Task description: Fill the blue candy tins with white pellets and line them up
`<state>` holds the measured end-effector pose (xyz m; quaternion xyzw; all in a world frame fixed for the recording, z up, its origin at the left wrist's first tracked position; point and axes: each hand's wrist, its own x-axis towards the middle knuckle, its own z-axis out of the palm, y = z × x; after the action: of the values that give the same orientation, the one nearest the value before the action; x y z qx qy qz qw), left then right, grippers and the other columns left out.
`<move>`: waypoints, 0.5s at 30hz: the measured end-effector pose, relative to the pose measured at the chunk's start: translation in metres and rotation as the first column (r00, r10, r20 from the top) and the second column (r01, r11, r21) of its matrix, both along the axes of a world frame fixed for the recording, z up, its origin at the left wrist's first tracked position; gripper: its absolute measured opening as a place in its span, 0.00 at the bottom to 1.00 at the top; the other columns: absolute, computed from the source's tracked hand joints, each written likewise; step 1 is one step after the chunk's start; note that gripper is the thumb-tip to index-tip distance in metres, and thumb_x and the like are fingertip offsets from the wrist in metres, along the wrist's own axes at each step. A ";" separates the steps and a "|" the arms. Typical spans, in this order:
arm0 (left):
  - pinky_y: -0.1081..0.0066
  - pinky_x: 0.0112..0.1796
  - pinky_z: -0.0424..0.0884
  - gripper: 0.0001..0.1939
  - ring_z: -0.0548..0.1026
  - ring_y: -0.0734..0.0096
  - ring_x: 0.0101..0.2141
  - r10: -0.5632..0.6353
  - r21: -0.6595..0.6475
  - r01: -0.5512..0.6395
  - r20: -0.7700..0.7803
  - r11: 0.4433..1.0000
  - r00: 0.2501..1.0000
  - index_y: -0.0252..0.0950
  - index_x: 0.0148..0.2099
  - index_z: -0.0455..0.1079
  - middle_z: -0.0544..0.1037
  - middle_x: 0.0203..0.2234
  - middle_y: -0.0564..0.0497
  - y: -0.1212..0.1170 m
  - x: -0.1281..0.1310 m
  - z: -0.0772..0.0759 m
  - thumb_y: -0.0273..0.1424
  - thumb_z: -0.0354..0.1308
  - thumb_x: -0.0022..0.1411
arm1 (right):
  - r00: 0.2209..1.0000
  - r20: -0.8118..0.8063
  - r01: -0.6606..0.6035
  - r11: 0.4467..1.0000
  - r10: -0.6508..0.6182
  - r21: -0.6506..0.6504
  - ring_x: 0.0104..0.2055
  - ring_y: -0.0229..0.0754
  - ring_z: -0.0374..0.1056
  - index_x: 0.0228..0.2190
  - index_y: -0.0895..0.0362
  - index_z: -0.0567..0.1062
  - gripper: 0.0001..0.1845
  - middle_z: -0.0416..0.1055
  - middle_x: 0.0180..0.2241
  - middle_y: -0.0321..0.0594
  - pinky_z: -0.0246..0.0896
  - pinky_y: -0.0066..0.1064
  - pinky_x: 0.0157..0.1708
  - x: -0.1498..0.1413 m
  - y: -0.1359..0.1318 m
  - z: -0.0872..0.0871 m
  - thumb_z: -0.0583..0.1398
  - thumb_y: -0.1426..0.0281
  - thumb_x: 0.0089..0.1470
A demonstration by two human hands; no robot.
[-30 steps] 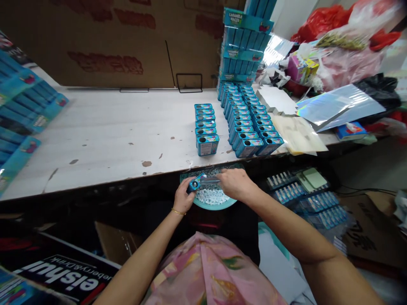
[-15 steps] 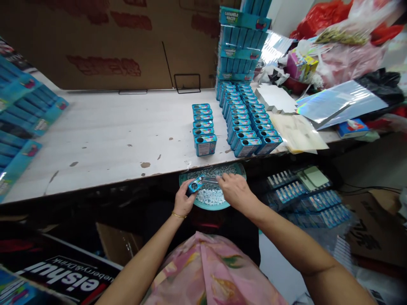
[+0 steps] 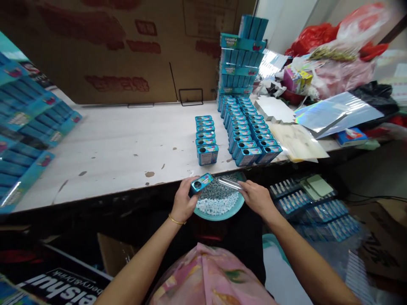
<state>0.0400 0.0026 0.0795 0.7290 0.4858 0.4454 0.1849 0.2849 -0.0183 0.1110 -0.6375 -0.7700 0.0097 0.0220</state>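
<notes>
My left hand (image 3: 182, 202) grips a small blue tin (image 3: 201, 183) with a round hole in its top, tilted over a teal bowl (image 3: 233, 210) full of small white candies (image 3: 216, 202). My right hand (image 3: 257, 197) pinches one end of a clear tube (image 3: 229, 183), held above the bowl's right side, a short way from the tin. On the table just beyond stand a short row of the same blue tins (image 3: 205, 137) and a longer double row (image 3: 248, 129).
The worn white table (image 3: 121, 148) has stacked blue display cartons at the back (image 3: 240, 59) and at the left (image 3: 28, 127). Holographic sheets (image 3: 337, 112), flat cards and plastic bags crowd the right. Packaged items (image 3: 314, 212) lie below right, a cardboard wall behind.
The tube has come away from the tin's hole and moved right with my right hand. The tin has lifted slightly toward the table edge.
</notes>
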 end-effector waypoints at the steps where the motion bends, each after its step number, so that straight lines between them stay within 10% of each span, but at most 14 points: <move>1: 0.65 0.46 0.63 0.19 0.66 0.66 0.43 -0.010 -0.002 0.010 0.046 1.000 0.999 0.36 0.47 0.62 0.68 0.40 0.48 0.009 0.003 0.006 0.27 0.53 0.50 | 0.999 -0.035 0.013 1.000 -0.013 0.013 0.36 0.40 0.66 0.46 0.51 0.66 0.18 0.68 0.36 0.40 0.56 0.28 0.29 0.002 -0.001 -0.002 0.46 0.63 0.55; 9: 0.62 0.43 0.66 0.29 0.65 0.63 0.45 0.062 -0.041 -0.054 0.237 0.998 0.969 0.36 0.51 0.55 0.63 0.45 0.44 0.070 0.021 0.002 0.34 0.58 0.47 | 0.855 -0.514 -0.010 0.993 0.071 0.120 0.37 0.39 0.66 0.45 0.54 0.67 0.19 0.70 0.38 0.40 0.58 0.27 0.35 0.001 0.007 0.009 0.51 0.62 0.52; 15: 0.53 0.53 0.52 0.55 0.47 0.50 0.57 0.081 -0.047 -0.072 0.256 0.996 0.963 0.35 0.60 0.34 0.44 0.58 0.36 0.083 0.026 -0.012 0.36 0.65 0.38 | 0.921 -0.378 0.005 0.968 0.093 0.250 0.39 0.42 0.63 0.42 0.55 0.66 0.18 0.68 0.38 0.41 0.56 0.31 0.36 -0.054 0.098 0.070 0.45 0.62 0.55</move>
<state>0.0663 0.0855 0.0676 0.6420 0.4937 0.5340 0.2427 0.2306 0.0793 0.1806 -0.5978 -0.7598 0.0403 0.2523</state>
